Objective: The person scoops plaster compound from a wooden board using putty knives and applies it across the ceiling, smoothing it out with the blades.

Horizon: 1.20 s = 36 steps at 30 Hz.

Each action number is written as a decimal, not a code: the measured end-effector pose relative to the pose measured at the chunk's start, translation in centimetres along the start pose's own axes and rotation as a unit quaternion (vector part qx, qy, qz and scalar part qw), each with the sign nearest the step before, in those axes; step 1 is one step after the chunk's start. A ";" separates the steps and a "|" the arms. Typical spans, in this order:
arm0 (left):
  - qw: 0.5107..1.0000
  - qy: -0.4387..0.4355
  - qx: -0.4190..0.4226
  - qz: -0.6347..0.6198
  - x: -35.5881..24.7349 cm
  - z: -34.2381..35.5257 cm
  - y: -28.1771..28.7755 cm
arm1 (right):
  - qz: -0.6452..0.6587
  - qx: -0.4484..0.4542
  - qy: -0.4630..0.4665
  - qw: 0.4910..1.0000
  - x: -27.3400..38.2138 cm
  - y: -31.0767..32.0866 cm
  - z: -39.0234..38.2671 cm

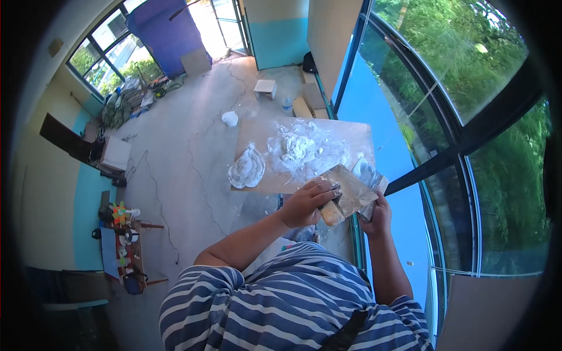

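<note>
Two bare hands were raised at the near R. edge of a work board, each closed on a tool. L. hand (307,203): fingers bent over the side of a brown flat tool (349,186), fingertips smeared dark; a wooden block handle (332,214) showed just below them. R. hand (377,217): fingers folded round the lower part of a pale, white-smeared tool (366,169), partly hidden behind the brown one, so its full shape & any contact b/w the two could not be told.

Beyond the hands lay the work board (246,136), bearing a loose white heap (297,144) w/ paste spread around it, approx. mid-board. A second, rounded white mass (247,167) sat apart at the L. edge.

Outer field: a white lump (230,119) rested on the floor (175,146) nr. the board's far L. corner; a small white stool (265,88) & a clear bottle (287,103) stood past the far edge. Tall windows (497,193) ran along the R. side. At far L., a small table (136,248) held colorful items; sacks (120,102) were piled nr. a purple cloth (167,35).
</note>
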<state>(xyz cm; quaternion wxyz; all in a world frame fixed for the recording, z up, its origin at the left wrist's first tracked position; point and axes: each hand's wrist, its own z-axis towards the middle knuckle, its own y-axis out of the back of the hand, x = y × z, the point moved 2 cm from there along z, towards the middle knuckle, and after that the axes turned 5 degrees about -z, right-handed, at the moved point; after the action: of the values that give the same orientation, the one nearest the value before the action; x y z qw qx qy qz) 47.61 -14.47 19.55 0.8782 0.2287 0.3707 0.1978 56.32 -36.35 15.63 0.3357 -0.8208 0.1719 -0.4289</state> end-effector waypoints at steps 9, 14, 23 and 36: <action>0.828 0.547 -0.121 0.010 16.7 -15.3 -2.4 | 0.054 0.029 -0.013 0.998 -1.1 -0.3 3.9; 0.796 0.542 0.154 0.221 24.4 -23.2 -4.1 | 0.022 -0.043 -0.035 0.998 -1.9 2.8 4.3; 0.746 0.616 0.114 0.225 32.3 -18.2 -9.5 | 0.012 -0.143 -0.003 0.990 -0.4 6.7 2.1; 0.453 0.499 -0.519 -0.526 37.4 -15.6 -15.1 | -0.010 -0.218 0.019 0.976 1.0 9.2 4.2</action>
<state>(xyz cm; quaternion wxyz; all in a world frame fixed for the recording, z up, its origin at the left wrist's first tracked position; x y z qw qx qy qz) 62.96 -3.47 -19.40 0.4353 -0.6457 0.6238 -0.0660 60.35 -41.84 8.05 0.1408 -0.8676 0.2600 -0.3998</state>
